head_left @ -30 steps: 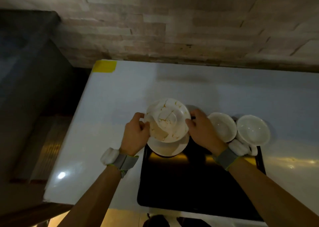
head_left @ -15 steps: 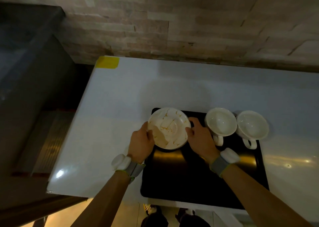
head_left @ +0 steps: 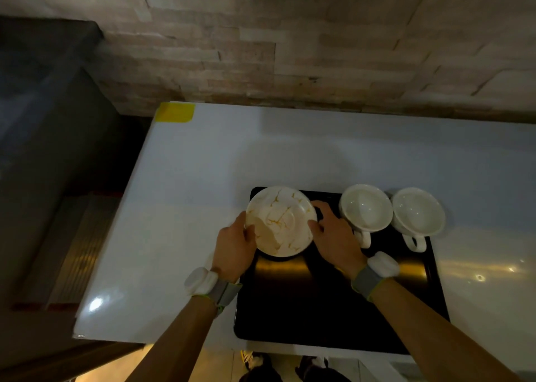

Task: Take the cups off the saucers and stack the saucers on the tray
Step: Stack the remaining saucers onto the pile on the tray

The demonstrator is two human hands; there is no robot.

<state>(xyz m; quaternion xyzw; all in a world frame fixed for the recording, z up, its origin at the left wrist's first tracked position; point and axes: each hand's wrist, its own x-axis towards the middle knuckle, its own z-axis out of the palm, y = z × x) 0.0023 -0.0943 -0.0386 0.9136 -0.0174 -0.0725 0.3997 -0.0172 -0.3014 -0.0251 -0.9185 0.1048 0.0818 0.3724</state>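
White counter [head_left: 188,207], one black tray [head_left: 319,309]: left hand [head_left: 233,249] and right hand [head_left: 336,236] pinch one stained saucer [head_left: 280,222] (rim between their fingertips) at the tray's far-left corner; two cups [head_left: 366,212] beyond the right fingers

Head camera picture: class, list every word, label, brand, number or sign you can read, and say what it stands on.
None can be read.
Yellow patch on the white table: blank.
Saucer: orange veining only, no lettering.
Two cups, black tray, wrist bands: no legible marks.
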